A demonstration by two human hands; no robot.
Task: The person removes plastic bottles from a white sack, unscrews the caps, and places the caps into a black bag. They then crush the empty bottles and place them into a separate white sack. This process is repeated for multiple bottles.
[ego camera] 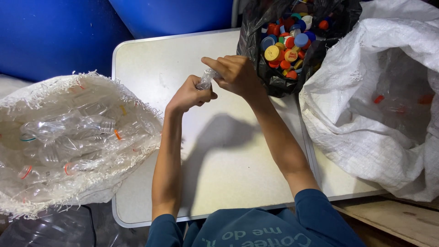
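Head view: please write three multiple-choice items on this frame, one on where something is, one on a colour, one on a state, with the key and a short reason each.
1. Where is the black bag of bottle caps?
A. On the white table's far edge, beside the right-hand sack
B. Inside the left-hand sack
C. On the floor under the table

2. What colour are the sleeves?
A. Red
B. Blue
C. White

3. How is the clear plastic bottle held?
A. Lying loose on the table
B. In the left hand only
C. Between both hands, the right hand at its upper end

Key: 1 A, the bag stands at the table's far edge against the white sack. 2 B, both sleeves are blue. 3 C, both hands grip it above the table.
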